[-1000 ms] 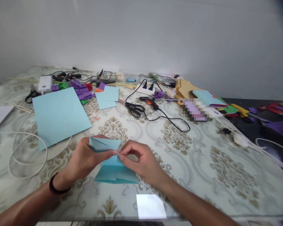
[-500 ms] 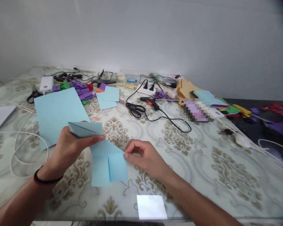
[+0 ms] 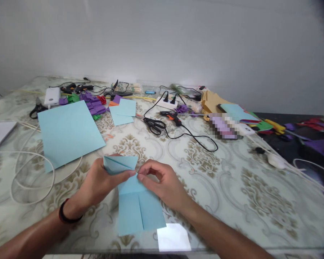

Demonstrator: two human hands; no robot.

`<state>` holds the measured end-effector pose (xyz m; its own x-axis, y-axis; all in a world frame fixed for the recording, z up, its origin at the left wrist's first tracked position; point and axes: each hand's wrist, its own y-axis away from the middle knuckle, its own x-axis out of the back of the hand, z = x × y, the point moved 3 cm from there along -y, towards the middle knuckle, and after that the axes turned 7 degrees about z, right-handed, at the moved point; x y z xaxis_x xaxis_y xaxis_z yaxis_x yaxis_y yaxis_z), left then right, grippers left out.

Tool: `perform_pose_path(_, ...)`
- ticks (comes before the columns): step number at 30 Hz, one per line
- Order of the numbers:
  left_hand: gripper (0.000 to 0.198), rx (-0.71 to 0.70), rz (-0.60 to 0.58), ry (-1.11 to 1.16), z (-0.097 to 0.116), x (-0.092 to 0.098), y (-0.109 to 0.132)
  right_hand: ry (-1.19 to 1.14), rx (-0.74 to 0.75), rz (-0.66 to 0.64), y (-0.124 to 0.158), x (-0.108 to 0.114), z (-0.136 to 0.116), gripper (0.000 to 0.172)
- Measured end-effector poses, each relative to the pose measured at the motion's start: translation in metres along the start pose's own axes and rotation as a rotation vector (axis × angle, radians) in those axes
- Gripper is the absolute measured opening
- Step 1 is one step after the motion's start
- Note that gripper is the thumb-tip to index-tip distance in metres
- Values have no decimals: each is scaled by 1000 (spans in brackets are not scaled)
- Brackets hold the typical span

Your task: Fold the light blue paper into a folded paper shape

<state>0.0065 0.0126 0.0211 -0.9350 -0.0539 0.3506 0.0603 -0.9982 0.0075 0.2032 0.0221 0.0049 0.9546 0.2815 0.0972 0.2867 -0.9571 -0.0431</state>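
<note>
A light-blue folded paper (image 3: 133, 201) is held between both hands over the near part of the table. Its upper end is bent into a flap with a diagonal crease, and the lower part hangs down with a vertical slit or fold line in the middle. My left hand (image 3: 104, 180) grips the upper left, its thumb pressed on the front of the paper. At the paper's upper right edge, my right hand (image 3: 162, 181) pinches with thumb and forefinger, right beside the left thumb tip. A large light-blue sheet (image 3: 70, 133) lies flat behind my left hand.
Small blue squares (image 3: 126, 108), purple folded papers (image 3: 93, 104) and scissors (image 3: 37, 108) lie toward the back left. A black glue gun (image 3: 171, 117) with a trailing cord, a white power strip (image 3: 166, 103) and another pair of scissors (image 3: 154, 126) are at the middle back. White cables (image 3: 275, 160) cross the right side.
The folded paper has moved right and nearer to me with my left hand. My right hand now pinches higher on its edge, close to the left thumb.
</note>
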Motion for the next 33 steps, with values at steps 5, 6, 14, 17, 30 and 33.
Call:
perform_pose_path(5, 20, -32, -62, 8, -3, -5, 3, -47, 8, 7, 0, -4, 1, 7)
perform_pose_path(6, 20, -37, -62, 13, -2, -6, 3, -54, 12, 7, 0, -4, 1, 6)
perform_pose_path(14, 25, 40, 30, 96, 7, 3, 2, -59, 23, -18, 0, -2, 1, 7)
perform_pose_path(17, 28, 60, 145, 118, 10, 17, -4, -47, 23, -17, -1, 1, 0, 7)
perform_pose_path(30, 32, 60, 143, 202, -10, 25, -18, 190, 123, 83, -10, 30, -7, 18)
perform_pose_path(33, 26, -14, 90, 174, -7, 22, -14, 256, 234, 81, -10, 39, -16, 26)
